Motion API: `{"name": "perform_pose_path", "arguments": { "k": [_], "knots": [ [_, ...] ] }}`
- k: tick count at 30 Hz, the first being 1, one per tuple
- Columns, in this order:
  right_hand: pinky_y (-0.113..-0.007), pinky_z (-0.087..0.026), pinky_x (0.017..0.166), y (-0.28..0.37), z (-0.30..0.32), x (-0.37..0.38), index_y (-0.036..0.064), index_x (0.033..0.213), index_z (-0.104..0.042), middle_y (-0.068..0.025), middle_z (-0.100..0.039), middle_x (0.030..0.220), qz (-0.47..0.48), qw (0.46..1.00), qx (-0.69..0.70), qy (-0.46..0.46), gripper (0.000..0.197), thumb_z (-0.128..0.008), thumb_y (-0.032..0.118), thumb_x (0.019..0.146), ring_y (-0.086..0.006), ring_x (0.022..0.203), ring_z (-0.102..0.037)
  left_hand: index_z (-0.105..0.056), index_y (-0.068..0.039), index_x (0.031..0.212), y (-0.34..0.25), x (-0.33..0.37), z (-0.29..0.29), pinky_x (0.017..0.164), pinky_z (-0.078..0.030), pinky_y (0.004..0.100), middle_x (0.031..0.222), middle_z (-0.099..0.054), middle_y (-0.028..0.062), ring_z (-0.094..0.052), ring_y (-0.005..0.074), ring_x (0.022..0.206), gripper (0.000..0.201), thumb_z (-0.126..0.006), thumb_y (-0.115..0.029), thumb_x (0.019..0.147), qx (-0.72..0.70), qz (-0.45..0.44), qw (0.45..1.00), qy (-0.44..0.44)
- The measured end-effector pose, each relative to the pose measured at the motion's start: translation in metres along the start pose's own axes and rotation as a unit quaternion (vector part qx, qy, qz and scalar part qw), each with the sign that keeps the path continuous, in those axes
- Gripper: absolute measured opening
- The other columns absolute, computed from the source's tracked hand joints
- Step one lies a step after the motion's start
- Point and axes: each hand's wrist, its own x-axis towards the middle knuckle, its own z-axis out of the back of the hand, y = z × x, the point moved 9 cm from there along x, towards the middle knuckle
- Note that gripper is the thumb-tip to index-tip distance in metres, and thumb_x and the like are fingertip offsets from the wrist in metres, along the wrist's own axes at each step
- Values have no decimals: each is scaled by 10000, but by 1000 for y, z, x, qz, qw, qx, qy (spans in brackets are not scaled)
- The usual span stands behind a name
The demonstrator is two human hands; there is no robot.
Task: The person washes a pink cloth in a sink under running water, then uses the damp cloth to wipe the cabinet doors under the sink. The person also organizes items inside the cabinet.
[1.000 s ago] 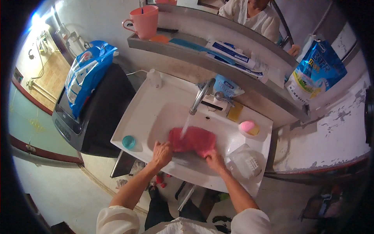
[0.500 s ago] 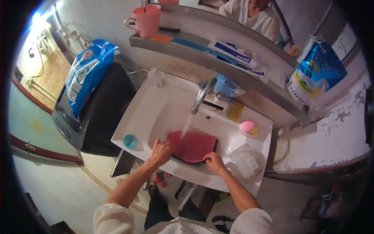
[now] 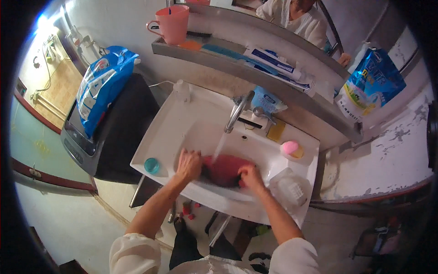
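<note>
A wet red cloth with a dark edge (image 3: 224,168) hangs in the white sink (image 3: 157,130), blurred by motion. My left hand (image 3: 189,164) is closed on its left end. At the other end my right hand (image 3: 249,176) grips the cloth with bent fingers. From the chrome tap (image 3: 238,112) a stream of water falls onto the cloth, nearer to my left hand. The cloth's lower part looks folded and dark, and the sink bottom beneath it is hidden.
A teal cup (image 3: 151,165) stands on the sink's left rim. On the right are a pink, rounded object (image 3: 290,148) and a clear plastic container (image 3: 289,188). Above runs a grey shelf (image 3: 219,57) with a pink mug (image 3: 172,25). A blue bag (image 3: 102,89) lies on a black appliance.
Both hands have moved slightly up and inward over the sink. The cloth, spread flat before, is now bunched and sagging between them. The water keeps running.
</note>
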Motion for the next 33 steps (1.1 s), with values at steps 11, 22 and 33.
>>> {"name": "perform_pose_path", "arguments": {
  "k": [11,22,33],
  "knots": [
    [-351,-466,693,12,-32,-29,49,793,-640,-132,-619,788,24,998,-20,47,179,-518,-29,688,-287,750,-589,-638,-111,753,-12,-32,-34,729,-357,370,850,-575,79,-558,239,760,120,-563,-95,660,-24,22,996,81],
    [-368,-462,682,57,19,23,84,831,-632,-148,-585,793,39,987,-50,-147,112,-571,53,742,-295,756,-576,-617,-84,799,-7,5,19,719,-367,370,799,-548,89,-553,259,806,200,-571,-56,607,-54,97,992,-58],
    [-375,-466,659,105,69,61,119,859,-628,-100,-605,771,78,969,-109,-206,112,-535,133,797,-285,719,-587,-610,-94,866,-11,41,60,718,-387,386,818,-605,87,-601,233,777,205,-521,-70,683,-60,120,990,-41]
  ]
}}
